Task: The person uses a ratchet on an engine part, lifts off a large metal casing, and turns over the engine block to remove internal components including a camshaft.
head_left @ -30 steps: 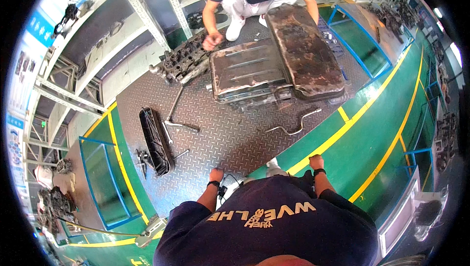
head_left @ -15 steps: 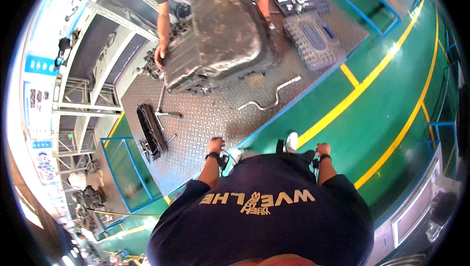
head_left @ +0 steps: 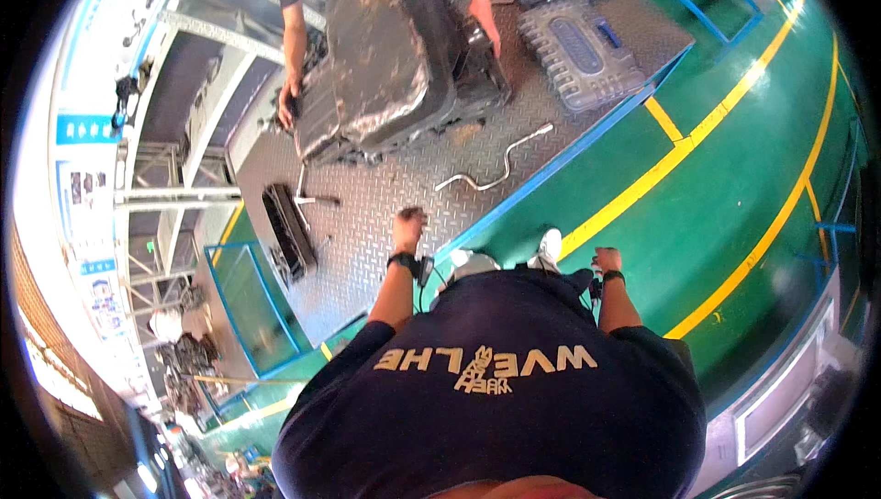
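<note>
My left hand [head_left: 408, 227] is held out above the near edge of a steel checker-plate bench [head_left: 367, 205], its fingers curled in with nothing seen in them. Down at my right side, over the green floor, my right hand [head_left: 607, 260] is closed in a loose fist. Across the bench, a co-worker's two hands grip the sides of a large, dirty dark engine assembly [head_left: 376, 49] with a pan-like cover on top. A bent metal crank bar [head_left: 500, 168] lies between that assembly and me.
A long black cover [head_left: 290, 228] and a T-handled wrench [head_left: 317, 199] lie on the bench's left. An open socket set case [head_left: 583, 54] sits at the far right. Blue rails [head_left: 257, 306] stand left of the bench, and yellow lines [head_left: 633, 196] mark the floor.
My left hand has moved forward from the bench edge to above the plate. The co-worker's hands and the engine assembly have shifted, its cover now tilted differently. My right hand is slightly higher.
</note>
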Demonstrator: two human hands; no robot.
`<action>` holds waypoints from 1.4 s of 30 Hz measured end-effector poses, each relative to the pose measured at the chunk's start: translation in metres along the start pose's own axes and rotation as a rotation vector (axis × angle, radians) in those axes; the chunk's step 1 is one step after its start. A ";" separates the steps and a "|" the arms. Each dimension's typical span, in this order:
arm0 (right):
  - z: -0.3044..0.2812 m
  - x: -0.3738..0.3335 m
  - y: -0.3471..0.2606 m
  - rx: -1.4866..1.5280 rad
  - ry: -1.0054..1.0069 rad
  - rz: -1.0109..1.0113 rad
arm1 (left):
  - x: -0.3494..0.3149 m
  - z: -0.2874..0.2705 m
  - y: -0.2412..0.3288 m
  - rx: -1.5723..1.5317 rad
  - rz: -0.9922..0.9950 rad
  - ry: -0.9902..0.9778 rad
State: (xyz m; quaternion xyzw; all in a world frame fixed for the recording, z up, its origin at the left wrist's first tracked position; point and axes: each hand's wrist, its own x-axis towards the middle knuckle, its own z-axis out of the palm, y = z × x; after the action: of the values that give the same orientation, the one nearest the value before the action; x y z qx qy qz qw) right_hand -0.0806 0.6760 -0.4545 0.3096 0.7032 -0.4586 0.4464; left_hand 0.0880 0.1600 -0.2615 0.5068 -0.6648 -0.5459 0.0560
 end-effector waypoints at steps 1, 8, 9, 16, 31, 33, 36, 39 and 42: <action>0.002 -0.007 -0.004 -0.132 0.051 -0.051 | -0.001 0.000 0.003 0.010 0.032 0.006; 0.025 -0.003 -0.047 -0.312 0.006 -0.122 | -0.011 0.004 0.011 0.125 0.030 -0.066; 0.030 -0.001 -0.054 -0.365 -0.007 -0.166 | -0.013 0.001 0.011 0.118 0.006 -0.055; 0.065 -0.018 -0.128 -0.163 -0.190 -0.323 | -0.016 -0.054 0.012 -0.144 -0.083 0.125; 0.139 -0.191 -0.290 0.285 -0.215 -0.618 | 0.002 -0.174 0.124 -0.481 0.329 0.448; 0.143 -0.242 -0.319 0.334 -0.205 -0.707 | 0.023 -0.192 0.139 -0.434 0.386 0.518; 0.167 -0.319 -0.355 0.452 -0.230 -1.122 | 0.069 -0.212 0.160 -0.301 0.571 0.645; 0.205 -0.375 -0.383 0.355 -0.184 -1.409 | 0.100 -0.199 0.172 0.014 0.635 0.744; 0.249 -0.405 -0.395 0.243 0.075 -1.511 | 0.111 -0.179 0.176 0.100 0.444 0.656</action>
State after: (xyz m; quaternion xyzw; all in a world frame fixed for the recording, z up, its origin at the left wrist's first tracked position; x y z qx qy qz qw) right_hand -0.1630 0.2830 0.0154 -0.1931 0.6832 -0.7025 -0.0495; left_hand 0.0388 -0.0604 -0.1055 0.5002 -0.7307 -0.2967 0.3575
